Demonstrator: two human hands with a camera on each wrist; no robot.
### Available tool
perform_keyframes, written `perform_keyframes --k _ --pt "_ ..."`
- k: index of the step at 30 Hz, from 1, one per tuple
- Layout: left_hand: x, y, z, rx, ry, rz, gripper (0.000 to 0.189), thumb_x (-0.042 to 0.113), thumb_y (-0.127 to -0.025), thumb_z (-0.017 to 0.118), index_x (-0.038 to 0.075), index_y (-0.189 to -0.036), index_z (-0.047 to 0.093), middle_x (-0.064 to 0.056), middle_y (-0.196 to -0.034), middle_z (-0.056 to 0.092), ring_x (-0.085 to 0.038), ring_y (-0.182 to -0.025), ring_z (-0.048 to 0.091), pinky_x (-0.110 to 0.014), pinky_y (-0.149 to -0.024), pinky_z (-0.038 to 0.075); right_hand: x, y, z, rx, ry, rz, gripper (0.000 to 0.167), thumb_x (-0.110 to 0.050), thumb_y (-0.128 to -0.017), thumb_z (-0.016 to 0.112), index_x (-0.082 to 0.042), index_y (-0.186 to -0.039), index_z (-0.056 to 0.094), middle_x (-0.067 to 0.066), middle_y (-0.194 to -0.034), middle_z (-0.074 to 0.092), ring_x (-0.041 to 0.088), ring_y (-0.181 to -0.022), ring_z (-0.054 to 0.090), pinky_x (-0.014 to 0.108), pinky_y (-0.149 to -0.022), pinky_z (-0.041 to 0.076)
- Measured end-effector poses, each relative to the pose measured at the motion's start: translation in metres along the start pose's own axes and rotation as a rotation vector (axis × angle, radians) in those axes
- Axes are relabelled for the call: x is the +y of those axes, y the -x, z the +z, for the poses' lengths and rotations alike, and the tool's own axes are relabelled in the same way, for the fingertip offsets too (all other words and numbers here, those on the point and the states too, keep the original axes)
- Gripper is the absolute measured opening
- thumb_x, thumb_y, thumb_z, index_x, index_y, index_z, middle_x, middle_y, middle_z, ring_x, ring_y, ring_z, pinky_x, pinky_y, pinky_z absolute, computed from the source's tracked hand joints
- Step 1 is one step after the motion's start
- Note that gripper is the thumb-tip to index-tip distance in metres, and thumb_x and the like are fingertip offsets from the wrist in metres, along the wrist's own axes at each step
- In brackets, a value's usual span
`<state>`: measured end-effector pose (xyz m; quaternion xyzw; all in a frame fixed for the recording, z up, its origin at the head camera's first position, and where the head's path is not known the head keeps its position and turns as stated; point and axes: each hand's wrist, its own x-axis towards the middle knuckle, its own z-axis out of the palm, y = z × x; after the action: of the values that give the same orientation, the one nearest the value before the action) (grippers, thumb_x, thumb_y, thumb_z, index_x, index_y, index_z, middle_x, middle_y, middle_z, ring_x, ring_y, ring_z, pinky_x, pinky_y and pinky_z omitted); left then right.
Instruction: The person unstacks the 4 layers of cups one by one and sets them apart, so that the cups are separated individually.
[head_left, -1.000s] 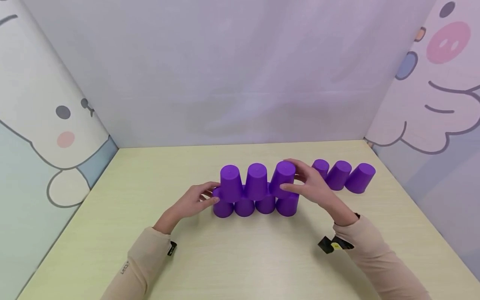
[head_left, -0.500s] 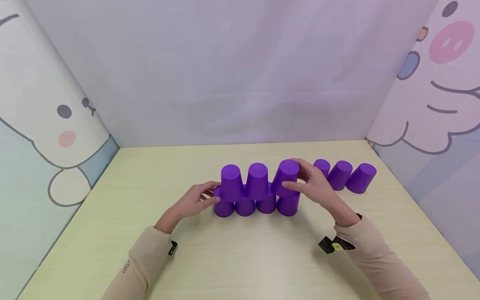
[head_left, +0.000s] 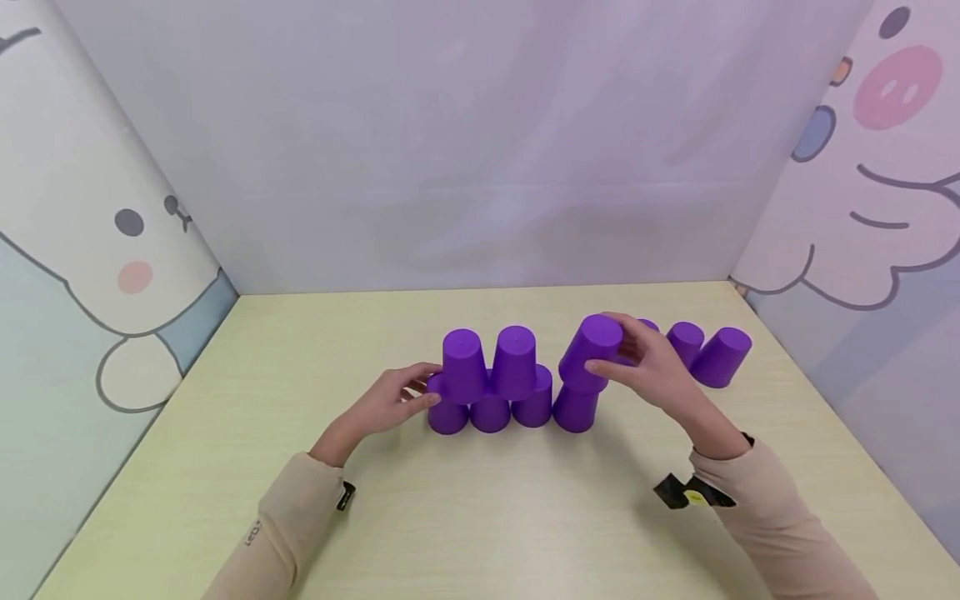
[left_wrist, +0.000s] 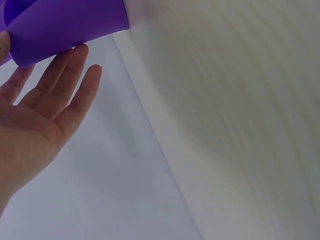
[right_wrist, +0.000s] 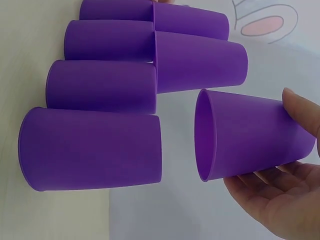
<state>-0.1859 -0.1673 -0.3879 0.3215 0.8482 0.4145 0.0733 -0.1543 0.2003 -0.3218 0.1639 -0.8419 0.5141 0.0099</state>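
In the head view, several purple cups stand upside down in a row; the rightmost base cup (head_left: pixel 576 412) has nothing resting on it. Two upper cups, a left one (head_left: pixel 465 367) and a right one (head_left: pixel 515 362), sit across the gaps between base cups. My right hand (head_left: pixel 660 375) holds another purple cup (right_wrist: pixel 255 135) between thumb and fingers, mouth down and tilted. The right wrist view shows a gap between that cup and the base row. My left hand (head_left: pixel 390 404) lies at the row's left end, fingertips against a purple cup (left_wrist: pixel 75 27), fingers loosely extended.
Behind my right hand, more purple cups stand upside down, among them a far right cup (head_left: pixel 722 357). They are on the pale wooden table (head_left: pixel 480 517). A white curtain-like wall (head_left: pixel 465 167) rises behind the table, with cartoon-printed panels at both sides.
My right hand has moved right with its cup, away from the two upper cups, and the cup tilts more. The left hand has stayed at the row's left end.
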Motion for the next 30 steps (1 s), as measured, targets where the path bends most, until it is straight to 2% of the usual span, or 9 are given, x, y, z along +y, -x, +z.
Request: perform_keyframes --k 5,10,15,18,22,30 --pt "0.0 0.0 0.0 -0.007 0.006 -0.017 0.04 0.015 -0.09 0.057 -0.004 -0.125 0.048 -0.016 -0.108 0.061 -0.027 -0.094 0.059 -0.034 -0.075 0.05 -0.003 0.005 -0.005 0.016 0.009 -0.008 0.058 -0.016 -0.081 0.071 -0.005 -0.13 0.043 0.012 -0.112 0.057 0.009 -0.097 0.058 0.023 -0.081 0.047" --pt "0.004 0.0 0.001 -0.001 0.005 -0.029 0.039 0.01 -0.09 0.057 -0.006 -0.125 0.047 -0.018 -0.108 0.061 -0.03 -0.094 0.059 -0.036 -0.075 0.05 -0.001 0.011 -0.012 0.044 0.051 -0.015 0.057 -0.017 -0.081 0.07 -0.004 -0.13 0.043 0.012 -0.112 0.057 0.004 -0.096 0.057 0.02 -0.079 0.047" --pt "0.027 0.002 -0.003 -0.004 -0.002 -0.037 0.036 0.003 -0.089 0.056 -0.011 -0.122 0.047 -0.023 -0.106 0.06 -0.035 -0.093 0.058 -0.04 -0.076 0.05 0.003 0.016 -0.021 0.073 0.065 -0.03 0.056 -0.015 -0.082 0.069 -0.002 -0.129 0.043 0.011 -0.111 0.058 0.002 -0.095 0.057 0.016 -0.079 0.046" --pt "0.021 0.002 -0.003 -0.004 -0.007 -0.032 0.037 0.006 -0.089 0.057 -0.009 -0.122 0.048 -0.021 -0.106 0.06 -0.032 -0.093 0.059 -0.037 -0.075 0.05 0.005 0.019 -0.025 0.08 0.062 -0.038 0.055 -0.014 -0.082 0.069 -0.001 -0.129 0.043 0.009 -0.11 0.058 0.001 -0.096 0.057 0.015 -0.08 0.045" --pt "0.0 0.0 0.001 0.003 0.006 -0.015 0.04 0.014 -0.09 0.058 -0.004 -0.124 0.049 -0.015 -0.107 0.061 -0.027 -0.093 0.059 -0.033 -0.075 0.05 0.004 0.023 -0.03 0.092 0.075 -0.038 0.055 -0.013 -0.081 0.069 -0.001 -0.129 0.044 0.006 -0.11 0.057 0.001 -0.095 0.057 0.015 -0.08 0.045" --pt "-0.003 0.0 0.001 0.007 0.02 -0.015 0.04 0.015 -0.09 0.059 -0.002 -0.125 0.049 -0.013 -0.108 0.061 -0.025 -0.093 0.059 -0.033 -0.075 0.05 0.006 0.032 -0.036 0.125 0.104 -0.012 0.055 -0.012 -0.08 0.07 -0.003 -0.128 0.045 0.0 -0.109 0.057 0.0 -0.094 0.056 0.013 -0.077 0.045"
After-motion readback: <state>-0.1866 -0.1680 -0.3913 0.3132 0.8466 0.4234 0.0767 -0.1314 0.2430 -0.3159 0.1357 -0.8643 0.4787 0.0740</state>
